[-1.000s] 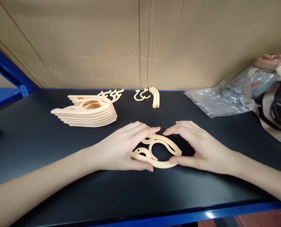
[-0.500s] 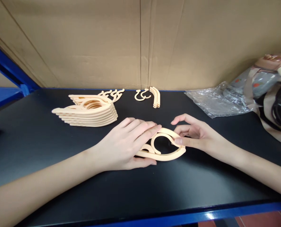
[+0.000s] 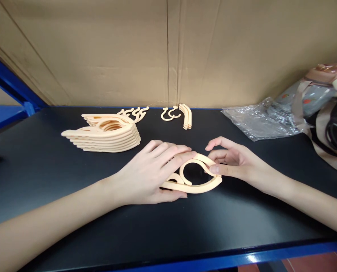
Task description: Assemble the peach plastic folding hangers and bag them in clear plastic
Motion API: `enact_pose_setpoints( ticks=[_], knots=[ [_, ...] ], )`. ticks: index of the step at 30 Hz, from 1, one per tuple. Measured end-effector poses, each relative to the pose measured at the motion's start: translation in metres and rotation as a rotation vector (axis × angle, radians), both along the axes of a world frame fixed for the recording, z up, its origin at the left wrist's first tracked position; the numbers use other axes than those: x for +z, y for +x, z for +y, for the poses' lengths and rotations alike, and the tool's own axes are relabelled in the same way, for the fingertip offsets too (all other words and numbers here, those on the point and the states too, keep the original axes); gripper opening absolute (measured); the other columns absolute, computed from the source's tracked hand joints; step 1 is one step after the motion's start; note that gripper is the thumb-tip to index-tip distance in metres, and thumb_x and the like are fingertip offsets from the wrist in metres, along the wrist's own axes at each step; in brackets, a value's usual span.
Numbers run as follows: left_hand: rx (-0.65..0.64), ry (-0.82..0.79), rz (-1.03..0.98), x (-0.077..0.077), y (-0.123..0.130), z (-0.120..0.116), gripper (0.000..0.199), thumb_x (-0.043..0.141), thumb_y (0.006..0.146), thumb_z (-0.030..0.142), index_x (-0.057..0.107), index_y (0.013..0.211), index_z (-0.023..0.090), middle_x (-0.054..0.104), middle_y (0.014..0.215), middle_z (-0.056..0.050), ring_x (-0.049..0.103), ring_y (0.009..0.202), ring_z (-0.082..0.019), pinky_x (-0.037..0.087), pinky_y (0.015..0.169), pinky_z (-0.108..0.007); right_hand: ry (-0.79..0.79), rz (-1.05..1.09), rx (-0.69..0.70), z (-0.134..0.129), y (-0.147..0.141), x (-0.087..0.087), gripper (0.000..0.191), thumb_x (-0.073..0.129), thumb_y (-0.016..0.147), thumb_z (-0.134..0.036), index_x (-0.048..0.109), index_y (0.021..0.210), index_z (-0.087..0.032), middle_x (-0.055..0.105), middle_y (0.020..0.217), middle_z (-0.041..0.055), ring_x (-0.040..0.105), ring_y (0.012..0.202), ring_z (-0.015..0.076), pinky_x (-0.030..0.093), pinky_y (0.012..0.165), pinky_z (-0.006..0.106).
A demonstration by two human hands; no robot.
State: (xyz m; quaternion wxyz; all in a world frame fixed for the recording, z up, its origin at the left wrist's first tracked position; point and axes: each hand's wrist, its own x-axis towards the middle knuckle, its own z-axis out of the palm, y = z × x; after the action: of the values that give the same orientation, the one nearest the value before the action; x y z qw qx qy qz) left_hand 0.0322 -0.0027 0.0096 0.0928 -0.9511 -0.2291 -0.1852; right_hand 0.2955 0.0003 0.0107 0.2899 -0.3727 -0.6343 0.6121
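A cream plastic folding hanger (image 3: pixel 202 189), folded together, lies on the black tabletop in front of me. My left hand (image 3: pixel 157 173) is wrapped over its left part, with the thumb along the near edge and the fingers across the far edge. At the right end, my right hand (image 3: pixel 231 158) pinches the hanger between thumb and fingers, its index finger lifted away. The hanger's curved hook (image 3: pixel 182 170) is tucked inside the folded arms. Its left end is hidden beneath my left palm.
A stack of folded hangers (image 3: pixel 108 139) stands at the back left, with several loose hooks (image 3: pixel 137 112) behind it. Two more hooks (image 3: pixel 167 114) and some curved arms (image 3: pixel 187 116) lie farther right. Clear plastic bag (image 3: pixel 259 121), bottle (image 3: pixel 301 94) and strap (image 3: pixel 327 151) occupy the right.
Almost nothing differs. The fingers of my left hand have shifted very slightly along the hanger's far edge; both hands keep their hold.
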Motion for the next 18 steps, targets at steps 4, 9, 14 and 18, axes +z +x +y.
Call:
enact_pose_setpoints(
  ticks=[4, 9, 14, 18],
  knots=[
    [0.005, -0.005, 0.033, 0.004, 0.002, -0.006, 0.056, 0.058, 0.089, 0.036, 0.044, 0.137, 0.009, 0.057, 0.137, -0.015, 0.056, 0.114, -0.030, 0.041, 0.092, -0.040, 0.039, -0.016, 0.047, -0.001, 0.000, 0.002, 0.037, 0.075, 0.083, -0.024, 0.051, 0.110, -0.023, 0.070, 0.086, -0.0033, 0.066, 0.080, 0.0121, 0.050, 0.074, 0.027],
    [0.054, 0.127, 0.105, 0.026, 0.001, -0.013, 0.051, 0.051, 0.090, 0.023, 0.045, 0.136, 0.002, 0.062, 0.128, -0.019, 0.061, 0.109, -0.031, 0.047, 0.091, -0.041, 0.135, 0.033, 0.081, 0.000, 0.006, -0.001, 0.035, 0.065, 0.092, -0.038, 0.051, 0.122, -0.026, 0.068, 0.092, -0.0011, 0.064, 0.085, 0.0129, 0.050, 0.079, 0.028],
    [0.196, 0.189, 0.082, 0.068, -0.026, -0.004, 0.053, 0.056, 0.089, 0.031, 0.047, 0.138, 0.011, 0.058, 0.131, -0.010, 0.063, 0.109, -0.024, 0.053, 0.088, -0.033, 0.154, 0.000, -0.036, 0.009, 0.014, -0.012, 0.030, 0.048, 0.099, -0.046, 0.054, 0.120, -0.025, 0.067, 0.097, 0.0020, 0.062, 0.086, 0.0143, 0.048, 0.085, 0.031],
    [0.335, 0.096, -0.023, 0.092, -0.077, 0.016, 0.066, 0.046, 0.088, 0.062, 0.046, 0.144, 0.027, 0.057, 0.123, 0.004, 0.063, 0.094, -0.017, 0.051, 0.082, -0.032, 0.145, -0.045, -0.028, 0.011, 0.012, -0.013, 0.027, 0.052, 0.098, -0.045, 0.055, 0.117, -0.025, 0.067, 0.091, 0.0007, 0.060, 0.082, 0.0134, 0.048, 0.082, 0.029]
  ],
)
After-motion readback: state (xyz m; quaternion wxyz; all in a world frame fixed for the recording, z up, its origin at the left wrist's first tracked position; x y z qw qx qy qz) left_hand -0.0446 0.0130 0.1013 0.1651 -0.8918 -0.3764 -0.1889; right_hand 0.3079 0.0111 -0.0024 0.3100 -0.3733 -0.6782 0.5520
